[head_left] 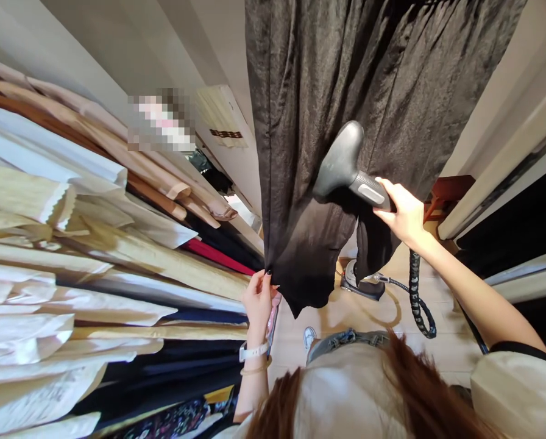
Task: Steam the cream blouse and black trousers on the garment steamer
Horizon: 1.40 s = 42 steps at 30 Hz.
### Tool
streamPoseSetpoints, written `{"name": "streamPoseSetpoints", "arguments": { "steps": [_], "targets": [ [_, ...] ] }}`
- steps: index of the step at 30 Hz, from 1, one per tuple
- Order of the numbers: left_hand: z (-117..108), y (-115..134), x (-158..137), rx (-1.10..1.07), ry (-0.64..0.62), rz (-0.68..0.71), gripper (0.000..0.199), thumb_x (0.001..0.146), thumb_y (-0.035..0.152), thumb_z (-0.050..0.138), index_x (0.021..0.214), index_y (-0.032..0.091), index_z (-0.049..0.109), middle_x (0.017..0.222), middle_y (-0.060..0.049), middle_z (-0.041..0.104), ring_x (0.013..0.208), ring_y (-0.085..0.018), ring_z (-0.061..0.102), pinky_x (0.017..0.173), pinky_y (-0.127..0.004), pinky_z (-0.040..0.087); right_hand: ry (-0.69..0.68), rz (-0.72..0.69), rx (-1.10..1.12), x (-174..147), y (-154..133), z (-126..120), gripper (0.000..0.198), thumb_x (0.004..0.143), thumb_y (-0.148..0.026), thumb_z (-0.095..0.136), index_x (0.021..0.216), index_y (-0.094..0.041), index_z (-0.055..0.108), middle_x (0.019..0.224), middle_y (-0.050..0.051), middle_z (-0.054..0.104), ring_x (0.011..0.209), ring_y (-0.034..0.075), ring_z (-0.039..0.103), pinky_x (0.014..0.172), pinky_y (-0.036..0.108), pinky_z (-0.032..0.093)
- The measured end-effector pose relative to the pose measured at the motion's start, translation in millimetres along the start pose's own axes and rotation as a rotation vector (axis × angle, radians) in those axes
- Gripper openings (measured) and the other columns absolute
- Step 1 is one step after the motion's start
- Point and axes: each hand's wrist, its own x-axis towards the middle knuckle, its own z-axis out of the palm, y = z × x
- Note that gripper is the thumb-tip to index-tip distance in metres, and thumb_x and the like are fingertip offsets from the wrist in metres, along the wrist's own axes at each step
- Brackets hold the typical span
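Note:
A dark pair of trousers hangs in front of me, its legs reaching down toward the floor. My left hand pinches the outer hem corner of the left trouser leg. In my right hand is the handle of a grey and black garment steamer head, its broad face turned to the fabric around the middle of the trousers. Whether the steamer plate touches the cloth cannot be seen. From the handle a black ribbed hose loops down toward the steamer base on the floor, partly behind the right trouser leg.
Close on the left runs a long row of hanging clothes, pale, tan, red and dark. More dark garments hang at the right. A reddish wooden stool stands behind the trousers on the right. Light tiles cover the floor.

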Motion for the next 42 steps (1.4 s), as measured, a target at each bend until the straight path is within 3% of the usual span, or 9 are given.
{"name": "streamPoseSetpoints", "arguments": {
  "steps": [3, 9, 13, 17, 25, 29, 36, 39, 42],
  "targets": [
    [-0.8, 2.2, -1.9, 0.013, 0.006, 0.003, 0.04, 0.087, 0.055, 0.06, 0.095, 0.017, 0.07, 0.07, -0.001, 0.067, 0.06, -0.016, 0.065, 0.056, -0.025, 0.051, -0.033, 0.004, 0.028, -14.5, -1.3, 12.6, 0.059, 0.095, -0.038, 0.057, 0.15, -0.021, 0.047, 0.128, 0.01, 0.067, 0.113, 0.028, 0.066, 0.093, 0.039, 0.055],
    [-2.3, -0.1, -1.7, -0.015, 0.013, -0.001, 0.04, 0.085, 0.055, 0.061, 0.095, 0.017, 0.07, 0.07, -0.001, 0.068, 0.057, -0.015, 0.066, 0.054, -0.024, 0.051, -0.366, -0.158, -0.082, -81.4, -11.9, 57.9, 0.056, 0.091, -0.025, 0.064, 0.145, -0.018, 0.053, 0.108, 0.01, 0.069, 0.094, 0.025, 0.068, 0.075, 0.035, 0.057],
    [-4.9, -0.3, -2.8, -0.03, 0.004, -0.018, 0.041, 0.086, 0.056, 0.06, 0.096, 0.017, 0.069, 0.069, 0.0, 0.067, 0.057, -0.015, 0.065, 0.053, -0.025, 0.051, -0.477, -0.284, -0.11, -92.7, -7.3, 66.5, 0.055, 0.092, -0.022, 0.062, 0.146, -0.019, 0.052, 0.109, 0.009, 0.069, 0.092, 0.023, 0.067, 0.075, 0.034, 0.057],
    [-7.4, -1.0, -3.3, -0.025, -0.013, -0.008, 0.039, 0.086, 0.054, 0.061, 0.096, 0.017, 0.069, 0.07, -0.001, 0.067, 0.057, -0.015, 0.064, 0.055, -0.025, 0.051, -0.378, -0.242, -0.119, -63.2, 5.2, 43.5, 0.062, 0.091, -0.028, 0.065, 0.15, -0.017, 0.048, 0.114, 0.013, 0.068, 0.101, 0.027, 0.066, 0.079, 0.037, 0.057],
    [-12.9, -11.3, -0.4, 0.009, -0.001, 0.038, 0.036, 0.088, 0.052, 0.06, 0.096, 0.017, 0.068, 0.069, 0.001, 0.066, 0.057, -0.015, 0.065, 0.055, -0.025, 0.05, 0.107, 0.007, -0.012, 4.7, 11.7, 0.4, 0.06, 0.096, -0.038, 0.053, 0.151, -0.018, 0.045, 0.138, 0.012, 0.062, 0.122, 0.029, 0.062, 0.102, 0.044, 0.052],
    [-13.4, -15.7, -1.1, 0.009, -0.004, 0.036, 0.037, 0.088, 0.053, 0.061, 0.096, 0.018, 0.069, 0.071, 0.0, 0.067, 0.057, -0.015, 0.066, 0.059, -0.026, 0.051, 0.016, 0.026, 0.021, -11.8, 2.7, 20.4, 0.06, 0.094, -0.035, 0.055, 0.151, -0.02, 0.046, 0.135, 0.011, 0.064, 0.121, 0.029, 0.063, 0.1, 0.043, 0.054],
    [-18.7, -16.2, -0.5, 0.034, -0.008, 0.035, 0.039, 0.089, 0.054, 0.061, 0.099, 0.018, 0.07, 0.075, -0.001, 0.07, 0.058, -0.016, 0.068, 0.058, -0.026, 0.051, -0.263, -0.134, -0.065, -74.9, -9.0, 70.3, 0.058, 0.092, -0.027, 0.064, 0.147, -0.015, 0.051, 0.114, 0.011, 0.071, 0.1, 0.027, 0.067, 0.08, 0.036, 0.057],
    [-21.0, -13.1, 0.7, 0.047, 0.027, 0.035, 0.039, 0.088, 0.054, 0.061, 0.098, 0.018, 0.07, 0.074, -0.001, 0.07, 0.06, -0.017, 0.068, 0.057, -0.026, 0.051, -0.251, -0.252, -0.115, -76.5, -0.9, 70.7, 0.054, 0.093, -0.026, 0.062, 0.146, -0.014, 0.053, 0.112, 0.011, 0.071, 0.094, 0.025, 0.067, 0.076, 0.035, 0.057],
    [-20.2, -10.7, 1.9, 0.051, 0.029, 0.037, 0.04, 0.088, 0.056, 0.06, 0.098, 0.018, 0.069, 0.074, -0.001, 0.07, 0.061, -0.018, 0.068, 0.057, -0.027, 0.052, -0.104, -0.228, -0.107, -54.5, 14.1, 55.0, 0.054, 0.097, -0.031, 0.058, 0.149, -0.017, 0.05, 0.118, 0.011, 0.071, 0.1, 0.025, 0.067, 0.082, 0.035, 0.056]
  ]
}}
